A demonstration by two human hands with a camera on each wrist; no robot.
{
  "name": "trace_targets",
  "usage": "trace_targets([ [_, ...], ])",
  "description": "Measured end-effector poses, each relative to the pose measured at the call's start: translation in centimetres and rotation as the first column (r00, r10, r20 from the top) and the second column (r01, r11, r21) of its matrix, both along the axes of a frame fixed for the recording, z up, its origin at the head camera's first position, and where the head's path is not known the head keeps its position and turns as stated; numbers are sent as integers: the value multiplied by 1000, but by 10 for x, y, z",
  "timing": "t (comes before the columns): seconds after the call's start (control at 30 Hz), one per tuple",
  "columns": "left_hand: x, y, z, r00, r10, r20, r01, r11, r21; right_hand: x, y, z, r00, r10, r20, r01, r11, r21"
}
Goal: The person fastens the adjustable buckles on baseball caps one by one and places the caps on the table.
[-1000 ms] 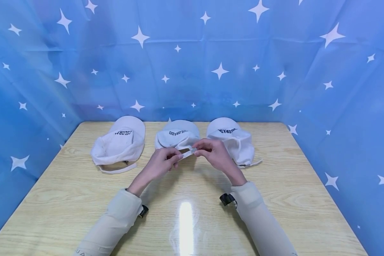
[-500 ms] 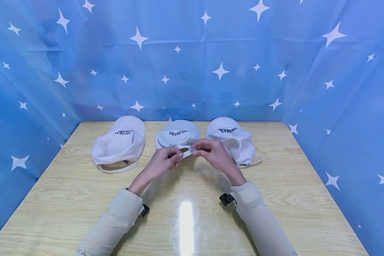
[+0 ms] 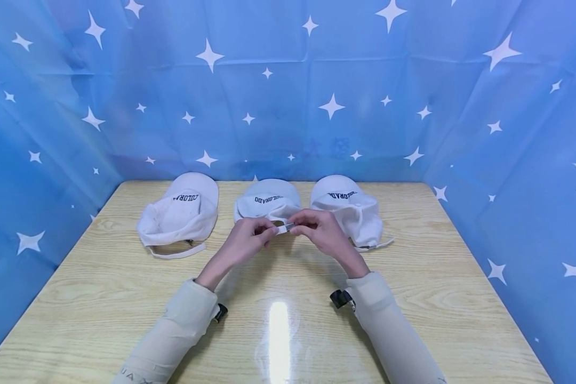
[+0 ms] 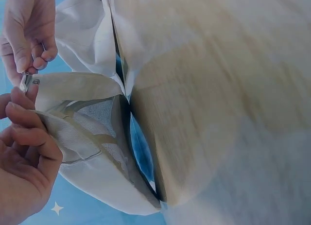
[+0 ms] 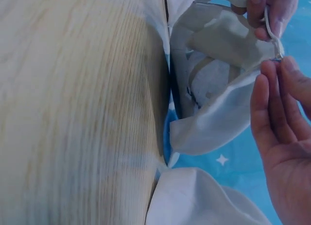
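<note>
The middle white cap (image 3: 269, 200), marked COLORADO, rests at the back of the table with its rear strap toward me. My left hand (image 3: 246, 238) pinches that white strap (image 5: 270, 30). Close beside it, my right hand (image 3: 320, 230) pinches the small metal buckle (image 5: 279, 56) on the strap between thumb and fingertips. Only a short piece of strap shows between the two hands. In the right wrist view the cap's hollow inside faces the camera. Fingertips partly cover the buckle, so how the strap runs through it is hard to see.
To the left lies another white cap (image 3: 177, 213), its strap hanging loose at the back. A third white cap (image 3: 350, 213) sits at the right, close to my right hand. The wooden table (image 3: 125, 309) ends at a blue star-patterned curtain (image 3: 288, 106).
My left hand has shifted slightly right and up, closer to the right hand, and less strap shows between them. The right hand has stayed almost still; the caps have not moved.
</note>
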State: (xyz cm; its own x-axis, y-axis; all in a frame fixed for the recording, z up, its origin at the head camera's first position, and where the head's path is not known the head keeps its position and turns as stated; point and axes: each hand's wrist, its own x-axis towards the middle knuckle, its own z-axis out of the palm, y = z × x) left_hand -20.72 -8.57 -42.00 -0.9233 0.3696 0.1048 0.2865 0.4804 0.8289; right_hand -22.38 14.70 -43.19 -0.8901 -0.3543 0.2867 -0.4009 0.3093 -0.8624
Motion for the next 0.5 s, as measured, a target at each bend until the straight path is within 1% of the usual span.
trace_targets([
  [0.17,0,0,-1,1000,21,12,-21,999,32,2,-2,1,999,0,34,0,1000,20],
  [0.23,-1,1,-1,1000,25,4,-25,999,37,3,-2,1,999,-5,46,3,999,39],
  [0.3,-1,1,-2,1000,27,-4,-27,999,37,3,-4,2,999,-9,39,6,998,66],
  [0.4,-2,2,-2,1000,25,-12,-25,999,33,3,-5,2,1000,-14,-22,16,994,111],
  [0.5,-2,3,-3,1000,21,-15,-21,999,36,3,-6,4,991,-6,-131,28,986,165],
])
